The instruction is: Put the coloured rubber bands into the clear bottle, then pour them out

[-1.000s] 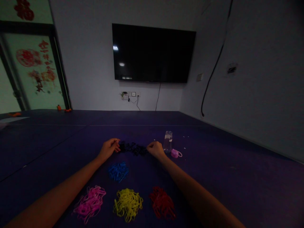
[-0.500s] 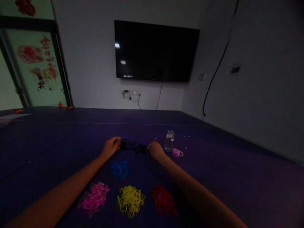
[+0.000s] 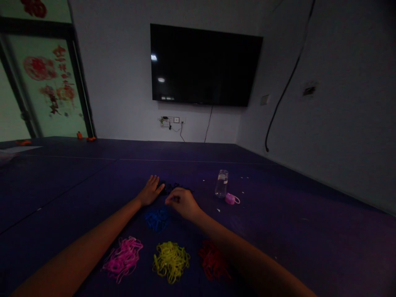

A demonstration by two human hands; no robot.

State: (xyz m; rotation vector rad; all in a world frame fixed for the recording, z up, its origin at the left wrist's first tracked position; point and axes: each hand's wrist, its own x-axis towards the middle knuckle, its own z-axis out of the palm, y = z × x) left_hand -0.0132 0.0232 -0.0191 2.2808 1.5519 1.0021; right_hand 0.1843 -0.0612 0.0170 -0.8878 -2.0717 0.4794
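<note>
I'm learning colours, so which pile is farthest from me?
The black pile, beside the left hand: it lies beyond the blue pile, pink pile, yellow pile and red pile.

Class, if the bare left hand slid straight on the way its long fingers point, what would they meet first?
For the left hand, the way looks free over the flat purple surface, probably to the pale wall; the tangled black heap lies right of that line, though depth is unclear.

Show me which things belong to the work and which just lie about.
Apparently part of it: black pile, by the left hand and right hand; blue pile; pink pile; yellow pile; red pile.
Apparently lying about: clear bottle; pink lid; white scraps.
</note>
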